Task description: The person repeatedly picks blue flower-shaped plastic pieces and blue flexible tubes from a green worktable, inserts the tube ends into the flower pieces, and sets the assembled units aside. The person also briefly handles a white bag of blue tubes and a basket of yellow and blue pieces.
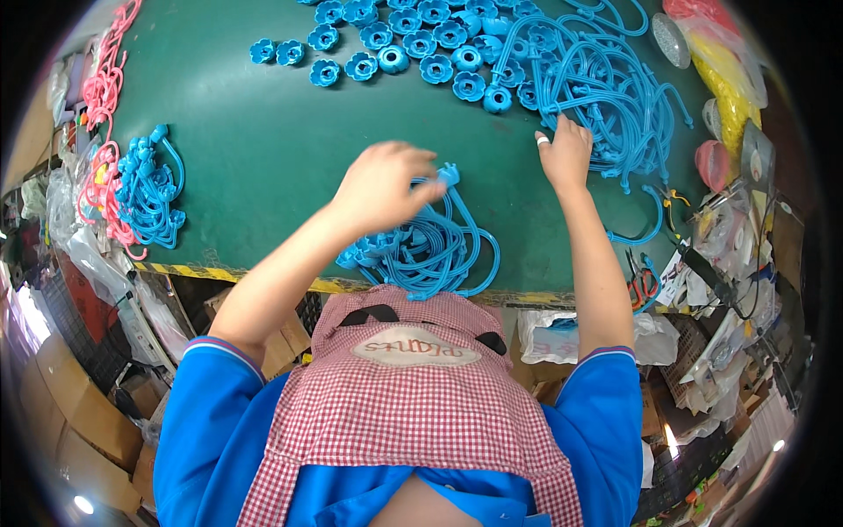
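My left hand point(383, 188) hovers over a bunch of blue cords point(443, 250) near the table's front edge. Its thumb and fingers are apart, and blue shows through the gap. Just beyond the fingertips, a small blue flower-shaped end piece point(449, 174) sticks up from the bunch. To the right, my right hand point(566, 154), with a white band on the thumb, reaches into the near left side of a large tangled heap of blue cords point(632, 114). Its fingers are curled on a cord there; the fingertips are partly hidden.
Several blue flower-shaped cups point(420, 44) are spread over the far part of the green table point(237, 158). A blue cord bundle point(151, 193) and pink cords point(105, 88) lie at the left. Red-handled scissors point(645, 283) and yellow-handled pliers point(674, 200) are at the right edge.
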The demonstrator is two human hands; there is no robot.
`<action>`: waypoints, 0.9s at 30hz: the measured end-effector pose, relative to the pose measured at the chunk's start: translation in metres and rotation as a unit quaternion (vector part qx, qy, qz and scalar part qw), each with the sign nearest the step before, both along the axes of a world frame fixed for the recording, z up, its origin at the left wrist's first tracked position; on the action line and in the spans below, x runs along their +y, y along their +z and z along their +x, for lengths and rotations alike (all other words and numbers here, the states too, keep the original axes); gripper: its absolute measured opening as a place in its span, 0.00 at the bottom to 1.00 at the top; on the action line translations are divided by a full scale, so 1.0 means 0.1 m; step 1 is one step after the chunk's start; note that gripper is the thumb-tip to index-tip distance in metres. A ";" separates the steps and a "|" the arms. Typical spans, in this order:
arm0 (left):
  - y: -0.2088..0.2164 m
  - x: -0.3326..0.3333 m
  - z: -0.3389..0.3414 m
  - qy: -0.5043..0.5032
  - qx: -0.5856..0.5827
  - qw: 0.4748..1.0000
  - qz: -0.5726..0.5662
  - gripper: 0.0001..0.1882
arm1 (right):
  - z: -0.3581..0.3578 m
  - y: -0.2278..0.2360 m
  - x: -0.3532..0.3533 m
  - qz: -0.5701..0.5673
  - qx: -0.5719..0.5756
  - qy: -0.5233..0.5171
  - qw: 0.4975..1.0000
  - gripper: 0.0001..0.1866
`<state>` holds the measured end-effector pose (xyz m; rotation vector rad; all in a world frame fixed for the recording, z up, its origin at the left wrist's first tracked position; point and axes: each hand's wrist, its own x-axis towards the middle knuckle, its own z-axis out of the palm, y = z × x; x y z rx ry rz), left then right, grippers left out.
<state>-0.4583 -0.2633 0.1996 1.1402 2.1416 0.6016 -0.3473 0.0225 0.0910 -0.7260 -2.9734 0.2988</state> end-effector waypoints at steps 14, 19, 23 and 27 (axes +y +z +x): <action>-1.00 0.73 -0.33 0.096 0.230 0.953 0.174 0.07 | 0.53 1.15 0.13 -0.184 0.323 -0.160 0.914 0.13; -0.54 0.64 -0.15 0.392 -0.439 0.785 0.193 0.14 | 0.57 1.68 -0.22 -0.094 0.275 -0.111 0.950 0.14; -0.16 0.59 0.11 0.429 -0.556 0.682 0.204 0.18 | 0.55 1.81 -0.49 -0.597 0.447 -0.103 0.659 0.23; -0.02 0.59 0.31 0.426 -0.565 0.679 0.196 0.10 | 0.51 1.73 -0.76 -0.560 0.416 -0.059 0.714 0.22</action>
